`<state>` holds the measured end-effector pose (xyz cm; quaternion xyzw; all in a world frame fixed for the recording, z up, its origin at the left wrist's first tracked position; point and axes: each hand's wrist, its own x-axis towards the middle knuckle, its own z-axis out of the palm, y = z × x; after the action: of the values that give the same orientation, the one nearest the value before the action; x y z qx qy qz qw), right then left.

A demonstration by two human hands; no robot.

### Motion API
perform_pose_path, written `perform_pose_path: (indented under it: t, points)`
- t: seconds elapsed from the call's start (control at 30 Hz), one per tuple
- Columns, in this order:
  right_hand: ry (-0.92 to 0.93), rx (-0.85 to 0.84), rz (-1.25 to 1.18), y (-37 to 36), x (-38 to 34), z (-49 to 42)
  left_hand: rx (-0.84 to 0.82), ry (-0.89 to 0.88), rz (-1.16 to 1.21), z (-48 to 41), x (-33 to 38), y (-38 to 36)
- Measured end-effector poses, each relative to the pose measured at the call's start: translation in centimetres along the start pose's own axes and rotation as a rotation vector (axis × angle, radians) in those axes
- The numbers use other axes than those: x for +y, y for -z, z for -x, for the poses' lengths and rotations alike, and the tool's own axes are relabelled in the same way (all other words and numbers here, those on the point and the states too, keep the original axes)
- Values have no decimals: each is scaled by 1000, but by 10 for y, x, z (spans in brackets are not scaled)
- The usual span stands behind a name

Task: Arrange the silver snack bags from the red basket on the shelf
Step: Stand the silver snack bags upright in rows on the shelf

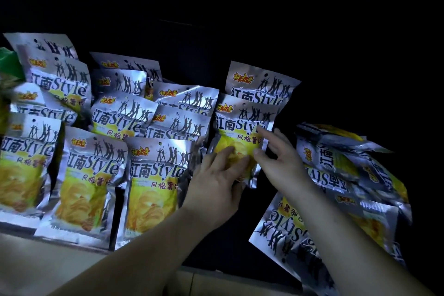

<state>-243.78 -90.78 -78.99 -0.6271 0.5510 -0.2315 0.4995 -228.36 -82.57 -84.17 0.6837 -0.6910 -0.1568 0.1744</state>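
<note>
Silver snack bag [240,134], centre frame, steadied by spread left hand [216,182] and right hand [282,161]; seat it upright, level with standing bags [153,182].

silver snack bags [153,175] w/ yellow chip print, black silhouettes, red logo
</note>
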Motion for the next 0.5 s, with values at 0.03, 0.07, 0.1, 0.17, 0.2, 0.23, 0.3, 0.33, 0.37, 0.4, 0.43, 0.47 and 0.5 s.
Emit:
perform_pose_path:
  t: [0.03,0.07,0.1,0.17,0.2,0.23,0.3,0.33,0.37,0.4,0.43,0.47,0.5]
  points:
    - [12,27,0,1,3,-1,-13,2,-20,0,-2,0]
    - [32,53,13,3,6,-1,-29,-2,-36,-1,-2,-2]
    - [56,74,34,5,7,1,-51,-3,-66,-1,-2,-3]
    - [84,110,73,13,9,8,-123,24,-139,-2,1,-6]
    - [77,122,87,18,12,13,-149,40,-153,-4,3,-7]
    - [65,124,101,23,15,18,-165,54,-154,-6,6,-7]
    - [29,100,155,35,19,30,-128,54,-145,-6,13,0]
    - [2,82,190,43,21,37,-60,20,-137,-6,17,5]
    - [-25,68,226,50,23,44,23,-30,-110,-5,21,9]
    - [-45,62,270,57,24,52,93,-59,-60,-4,26,9]
    - [-56,69,317,63,26,60,70,-53,41,-3,35,11]
    - [-65,89,372,68,30,68,-40,22,183,-2,46,14]
    - [-82,109,437,73,34,74,-196,140,344,0,59,15]
